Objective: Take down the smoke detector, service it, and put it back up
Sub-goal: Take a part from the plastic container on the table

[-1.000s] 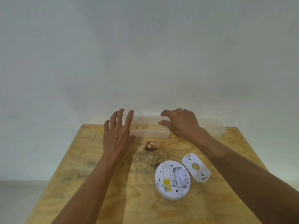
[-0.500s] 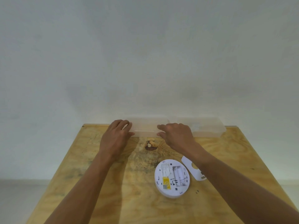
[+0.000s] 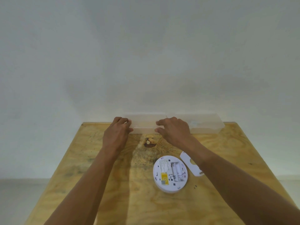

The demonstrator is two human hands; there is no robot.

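Both hands at a clear plastic box, far edge of the worktop.

Left hand (image 3: 117,135) and right hand (image 3: 174,130) grip the ends of the left clear plastic box (image 3: 143,122), fingers curled round it. The smoke detector (image 3: 170,173) lies face down on the wooden worktop (image 3: 97,184), near right; its mounting plate (image 3: 190,164) lies just beside, partly under the right forearm.

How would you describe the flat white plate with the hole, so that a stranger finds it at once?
Start at the plywood table and find the round white smoke detector lying back-up. Just to its right, partly under the right forearm, lies the flat white plastic mounting plate. Unlike the detector, it is thin, oblong and has a round hole.
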